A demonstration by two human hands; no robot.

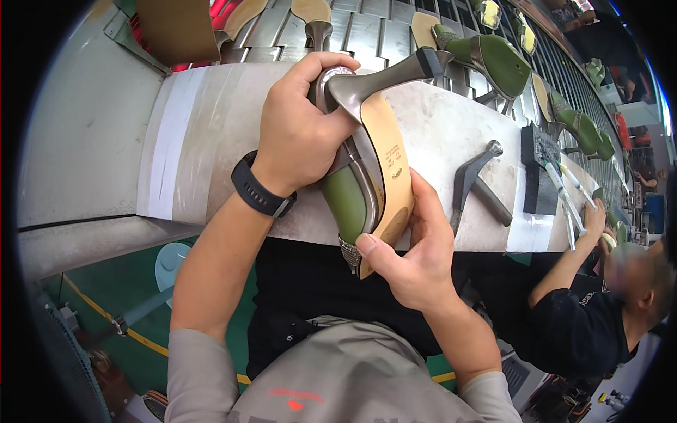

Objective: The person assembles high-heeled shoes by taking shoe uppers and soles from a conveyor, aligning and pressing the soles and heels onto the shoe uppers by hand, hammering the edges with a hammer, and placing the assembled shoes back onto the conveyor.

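Note:
A high-heeled shoe (357, 169) is held between my two hands over the near edge of the work table. Its tan outsole faces right and its grey metallic heel points up to the right. A green shoe last shows inside it, and a glittery band sits by the toe. My left hand (303, 123) wraps round the heel end, with a black watch on that wrist. Near the toe, my right hand (417, 257) grips the sole edge, thumb on the front and fingers behind. Some of those fingers are hidden by the sole.
A hammer (482, 180) lies on the table (233, 106) to the right, before a black block (539, 169) and several syringes (564, 197). Behind, a slatted metal conveyor (381, 35) carries more shoes on green lasts (502, 67). A co-worker (585, 303) works at the right.

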